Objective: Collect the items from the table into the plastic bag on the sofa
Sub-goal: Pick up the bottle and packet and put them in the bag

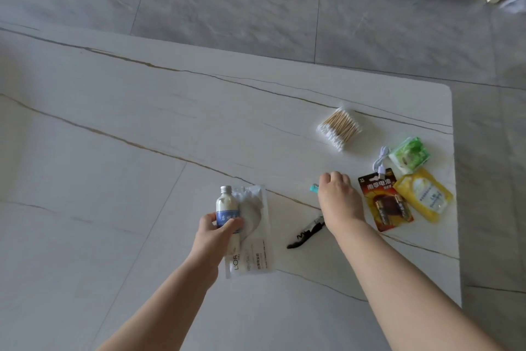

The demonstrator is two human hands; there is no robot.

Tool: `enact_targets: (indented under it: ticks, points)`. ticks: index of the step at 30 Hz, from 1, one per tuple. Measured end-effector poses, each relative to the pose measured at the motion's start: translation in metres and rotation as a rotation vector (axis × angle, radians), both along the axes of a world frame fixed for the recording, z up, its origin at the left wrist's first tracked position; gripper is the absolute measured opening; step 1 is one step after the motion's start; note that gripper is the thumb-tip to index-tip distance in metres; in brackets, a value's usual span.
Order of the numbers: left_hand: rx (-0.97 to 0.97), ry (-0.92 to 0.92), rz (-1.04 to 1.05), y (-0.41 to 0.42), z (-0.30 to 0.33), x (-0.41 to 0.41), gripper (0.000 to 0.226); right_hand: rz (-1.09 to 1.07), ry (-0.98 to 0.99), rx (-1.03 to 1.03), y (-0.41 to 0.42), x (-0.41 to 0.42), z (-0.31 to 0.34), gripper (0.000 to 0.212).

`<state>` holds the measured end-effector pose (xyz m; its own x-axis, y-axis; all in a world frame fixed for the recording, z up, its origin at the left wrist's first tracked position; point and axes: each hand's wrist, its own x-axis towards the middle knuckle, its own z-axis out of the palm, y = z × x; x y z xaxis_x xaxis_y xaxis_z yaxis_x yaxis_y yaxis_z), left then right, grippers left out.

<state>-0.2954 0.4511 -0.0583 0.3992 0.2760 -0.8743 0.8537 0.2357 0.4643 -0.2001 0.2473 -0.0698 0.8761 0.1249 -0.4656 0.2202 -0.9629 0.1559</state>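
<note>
Items on the marble surface [142, 123]: we count cotton swabs [339, 129], battery pack [384, 199], yellow pouch [425, 195], green packet [410, 155]. Left hand [212, 232] grips a small bottle [226, 204] and white sachet [252, 236]; right hand [337, 197] curls on what seems a teal lighter [314, 188].

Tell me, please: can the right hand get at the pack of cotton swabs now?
Probably yes. The right hand is on the small teal item, and only bare table lies between it and the cotton swabs.
</note>
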Motion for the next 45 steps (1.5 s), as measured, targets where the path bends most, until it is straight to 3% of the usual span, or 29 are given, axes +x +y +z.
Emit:
enact_targets:
  ticks: [6, 11, 13, 15, 18, 23, 27, 30, 38, 42, 45]
  points:
    - [0.022, 0.025, 0.023, 0.000, 0.018, -0.022, 0.032, 0.026, 0.003, 0.077, -0.006, -0.009, 0.019, 0.025]
    - [0.038, 0.047, 0.048, 0.005, 0.067, -0.053, 0.027, -0.306, 0.330, 0.513, 0.018, -0.044, 0.068, 0.025]
    - [0.039, 0.039, 0.069, 0.009, 0.096, -0.066, 0.024, -0.410, 0.390, 0.637, 0.028, -0.063, 0.091, 0.018]
    - [0.038, 0.033, 0.083, 0.015, 0.127, -0.081, 0.035, -0.492, 0.428, 0.754, 0.038, -0.081, 0.116, 0.013]
    - [0.056, 0.024, 0.105, 0.025, 0.174, -0.105, 0.047, -0.529, 0.481, 0.869, 0.057, -0.100, 0.155, 0.008]
    - [0.178, -0.016, 0.263, 0.047, 0.234, -0.153, 0.030, -0.525, 0.676, 1.012, 0.092, -0.127, 0.216, 0.009]
    - [0.260, -0.038, 0.391, 0.068, 0.275, -0.196, 0.052, -0.394, 0.803, 1.050, 0.124, -0.148, 0.264, 0.025]
    - [0.279, -0.071, 0.433, 0.087, 0.286, -0.231, 0.067, -0.307, 0.862, 1.057, 0.153, -0.168, 0.301, 0.026]
    - [0.251, -0.139, 0.773, 0.142, 0.341, -0.333, 0.024, -0.117, 0.965, 1.010, 0.243, -0.251, 0.382, 0.015]
    - [0.192, -0.206, 1.007, 0.170, 0.358, -0.399, 0.026, -0.032, 1.020, 0.959, 0.289, -0.307, 0.403, 0.016]
    - [0.178, -0.232, 1.162, 0.188, 0.374, -0.445, 0.043, 0.025, 1.084, 0.919, 0.326, -0.354, 0.415, 0.012]
